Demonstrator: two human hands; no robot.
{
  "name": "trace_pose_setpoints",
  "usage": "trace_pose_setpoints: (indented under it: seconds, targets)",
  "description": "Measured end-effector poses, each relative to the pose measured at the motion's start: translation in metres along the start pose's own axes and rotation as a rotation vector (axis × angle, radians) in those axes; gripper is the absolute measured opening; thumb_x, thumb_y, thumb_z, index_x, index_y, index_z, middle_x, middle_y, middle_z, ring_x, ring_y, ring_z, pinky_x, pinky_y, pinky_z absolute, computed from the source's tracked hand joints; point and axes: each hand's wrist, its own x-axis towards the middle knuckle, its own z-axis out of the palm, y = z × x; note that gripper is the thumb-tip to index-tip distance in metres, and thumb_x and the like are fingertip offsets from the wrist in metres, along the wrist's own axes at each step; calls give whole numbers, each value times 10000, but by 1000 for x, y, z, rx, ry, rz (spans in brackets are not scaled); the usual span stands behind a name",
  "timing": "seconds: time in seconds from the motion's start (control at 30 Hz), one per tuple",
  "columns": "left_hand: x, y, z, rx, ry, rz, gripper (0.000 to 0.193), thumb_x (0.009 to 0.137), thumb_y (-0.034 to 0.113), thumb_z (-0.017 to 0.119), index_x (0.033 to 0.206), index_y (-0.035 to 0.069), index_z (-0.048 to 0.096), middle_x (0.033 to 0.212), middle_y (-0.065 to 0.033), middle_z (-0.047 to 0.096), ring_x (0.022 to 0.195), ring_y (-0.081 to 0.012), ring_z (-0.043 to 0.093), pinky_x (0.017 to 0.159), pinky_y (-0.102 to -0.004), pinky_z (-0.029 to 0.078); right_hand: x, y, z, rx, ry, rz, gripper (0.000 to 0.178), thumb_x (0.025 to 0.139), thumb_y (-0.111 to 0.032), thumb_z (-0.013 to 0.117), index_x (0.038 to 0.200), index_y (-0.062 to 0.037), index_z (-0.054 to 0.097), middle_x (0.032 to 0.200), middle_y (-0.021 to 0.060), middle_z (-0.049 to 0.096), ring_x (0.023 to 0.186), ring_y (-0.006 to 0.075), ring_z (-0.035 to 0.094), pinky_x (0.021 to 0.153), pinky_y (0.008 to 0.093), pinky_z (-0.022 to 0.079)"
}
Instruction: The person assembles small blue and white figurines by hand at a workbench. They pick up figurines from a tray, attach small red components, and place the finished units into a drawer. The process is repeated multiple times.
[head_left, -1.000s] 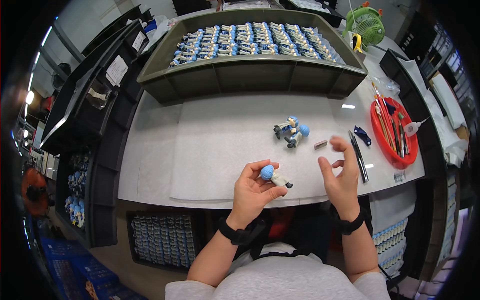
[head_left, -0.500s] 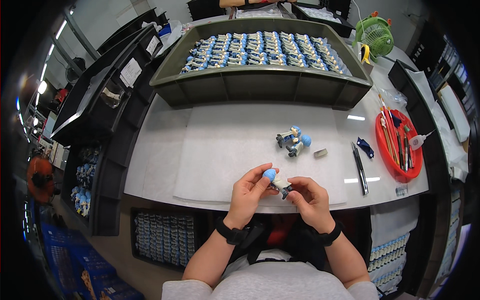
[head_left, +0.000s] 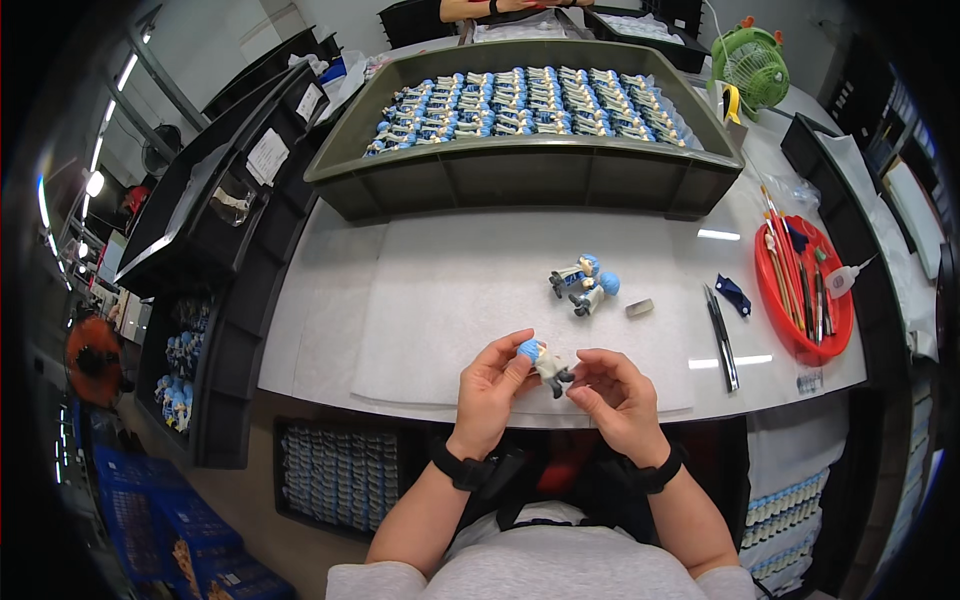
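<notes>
Above the table's front edge, my left hand is closed around a small figurine with blue hair, a cream-white coat and dark shoes, gripping it near the head. My right hand is beside the figurine's feet, thumb and forefinger apart and curved toward them. Any light touch there is too small to make out. Beyond my hands, two similar figurines lie close together on a white sheet. A small grey block rests just right of them.
A large grey-green tray holding rows of figurines spans the table's back. On the right are a pen, a dark blue piece, a red basket of brushes and a green fan. Black crates flank the left.
The figurine has turned in my left hand, showing more of its front and its feet hanging lower. My right fingers have loosened from its feet. The view has shifted slightly.
</notes>
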Motion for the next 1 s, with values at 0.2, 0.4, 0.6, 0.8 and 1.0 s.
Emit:
trace_pose_setpoints:
  seconds: [0.2,0.4,0.6,0.8,1.0]
  targets:
    - [1,4,4,-29,-5,-45,329,971,189,470,1220,-25,498,1004,-119,629,869,-202,650,754,-286,550,0,2,-3,8,-42,-1,323,845,0,630,1149,30,524,983,98,603,931,139,597,815,253,499]
    - [2,-3,1,30,4,-3,320,950,177,515,1211,-9,513,1028,-135,642,839,-158,629,711,-259,506,0,2,-2,-18,-17,-21,284,833,-52,663,1088,36,576,956,106,641,898,151,627,779,261,509]
    - [0,-4,-1,4,-29,33,299,942,169,535,1186,-3,538,1027,-104,648,837,-120,610,685,-231,479,-1,4,-2,-7,-20,-26,278,837,-50,658,1088,36,576,957,104,643,899,150,627,781,258,507]
    - [-1,-1,-2,2,6,12,270,926,114,558,1161,-19,564,964,-68,631,795,-100,582,668,-229,493,-2,0,2,29,-31,26,269,869,-72,625,1110,32,563,954,93,641,889,136,622,776,252,502]
    - [-1,-6,3,93,-9,147,278,872,16,594,1143,-23,547,1079,-123,621,952,-165,597,826,-279,492,0,-8,-1,58,-9,21,263,922,-135,550,1127,30,549,883,67,634,762,93,592,689,226,489]
